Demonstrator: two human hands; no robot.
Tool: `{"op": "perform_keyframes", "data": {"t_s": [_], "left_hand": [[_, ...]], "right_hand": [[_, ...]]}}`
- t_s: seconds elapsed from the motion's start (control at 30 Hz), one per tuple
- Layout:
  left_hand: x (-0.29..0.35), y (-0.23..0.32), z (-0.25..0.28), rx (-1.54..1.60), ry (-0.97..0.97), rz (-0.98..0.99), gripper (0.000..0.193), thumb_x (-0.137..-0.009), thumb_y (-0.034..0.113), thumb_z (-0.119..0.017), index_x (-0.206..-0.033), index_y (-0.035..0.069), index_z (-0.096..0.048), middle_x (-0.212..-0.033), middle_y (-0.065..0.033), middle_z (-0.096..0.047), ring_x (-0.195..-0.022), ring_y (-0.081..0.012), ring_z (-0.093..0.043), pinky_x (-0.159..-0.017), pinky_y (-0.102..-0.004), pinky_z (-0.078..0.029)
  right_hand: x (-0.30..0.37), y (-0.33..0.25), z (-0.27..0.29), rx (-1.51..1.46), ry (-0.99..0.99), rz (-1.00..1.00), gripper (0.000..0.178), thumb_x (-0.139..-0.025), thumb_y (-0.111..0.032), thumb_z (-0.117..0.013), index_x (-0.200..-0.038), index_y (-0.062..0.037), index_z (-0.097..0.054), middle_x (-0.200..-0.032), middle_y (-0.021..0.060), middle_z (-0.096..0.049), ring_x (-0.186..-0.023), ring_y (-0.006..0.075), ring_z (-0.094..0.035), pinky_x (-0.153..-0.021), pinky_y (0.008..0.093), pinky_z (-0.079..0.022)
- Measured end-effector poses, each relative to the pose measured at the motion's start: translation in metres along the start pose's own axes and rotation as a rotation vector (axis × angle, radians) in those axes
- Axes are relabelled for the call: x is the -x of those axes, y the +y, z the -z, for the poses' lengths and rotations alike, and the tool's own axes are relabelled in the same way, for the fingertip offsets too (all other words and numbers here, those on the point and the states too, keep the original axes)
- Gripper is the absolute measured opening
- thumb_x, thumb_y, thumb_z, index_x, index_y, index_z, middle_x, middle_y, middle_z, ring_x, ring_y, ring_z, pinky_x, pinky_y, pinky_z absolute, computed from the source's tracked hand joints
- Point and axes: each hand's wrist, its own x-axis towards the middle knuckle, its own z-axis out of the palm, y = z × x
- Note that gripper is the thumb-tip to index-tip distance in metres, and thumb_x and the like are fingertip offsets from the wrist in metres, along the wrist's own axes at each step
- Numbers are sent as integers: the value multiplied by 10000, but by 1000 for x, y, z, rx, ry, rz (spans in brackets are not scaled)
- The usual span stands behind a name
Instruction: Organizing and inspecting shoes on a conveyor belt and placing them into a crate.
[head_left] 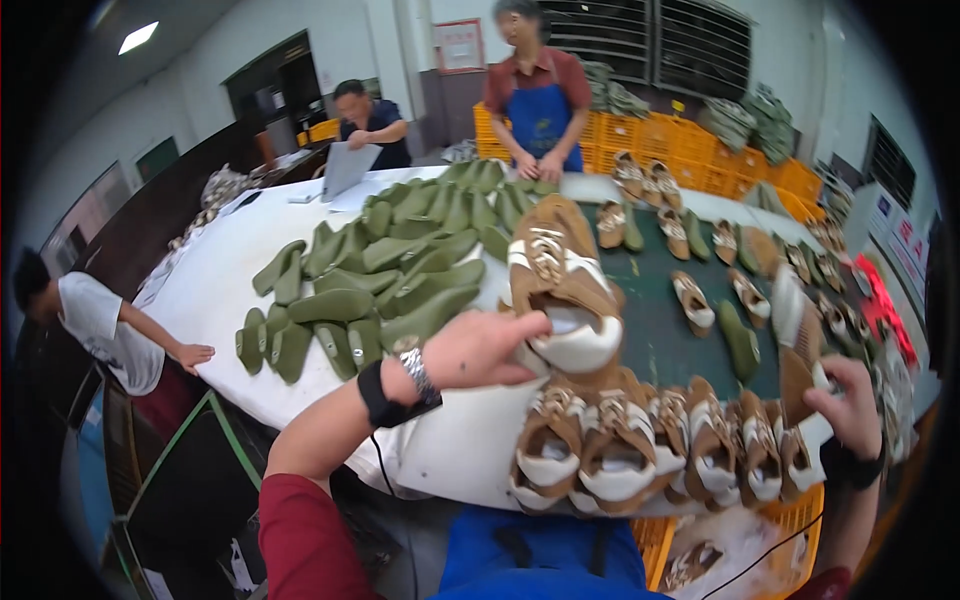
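Note:
My left hand (482, 348) pinches the collar of a brown and white lace-up sneaker (560, 265), thumb at its opening, toe pointing away from me. The sneaker is raised over a row of similar brown and white sneakers (618, 440) along the near table edge. At the right, my right hand (850, 405) is closed on another brown and white sneaker (797, 365), seen from the side and tilted upward. Part of that sneaker is hidden by my fingers.
Green shoe lasts (390, 275) are heaped on the white table (215, 270). More sneakers and lasts rest on a dark green belt (640, 340). Orange crates (660, 140) stand behind, another orange crate (800, 530) below. A co-worker in a blue apron (540, 115) stands opposite; two other people are leftward.

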Motion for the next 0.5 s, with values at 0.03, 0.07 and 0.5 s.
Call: {"op": "perform_keyframes", "data": {"t_s": [0.03, 0.07, 0.5], "left_hand": [[1, -31, 2, -72, -29, 100, 421, -676, 209, -680, -1023, 107, -466, -780, -137, -576, -716, -322, -579, -625, -385, -463], [4, -67, -2, -132, -60, 198, 421, -672, 198, -672, -1024, 109, -460, -790, -144, -578, -739, -329, -578, -645, -400, -460], [-29, -373, -40, -116, 281, 699, 988, -581, 145, -747, -1361, 236, -148, -1294, -237, -276, -1034, -414, -481, -871, -412, -441]], "right_hand": [[-48, -20, -22, -85, -238, -81, 276, -705, -214, -672, -848, 1, -574, -803, 81, -551, -776, 167, -502, -687, 269, -390], [-100, -46, -47, -156, -484, -165, 272, -711, -235, -674, -824, -7, -579, -809, 106, -539, -794, 198, -502, -698, 286, -394], [-305, -83, -468, -189, -392, 119, 475, -792, -361, -574, -1164, -74, -505, -1072, 215, -538, -986, 388, -517, -856, 377, -419]]}}
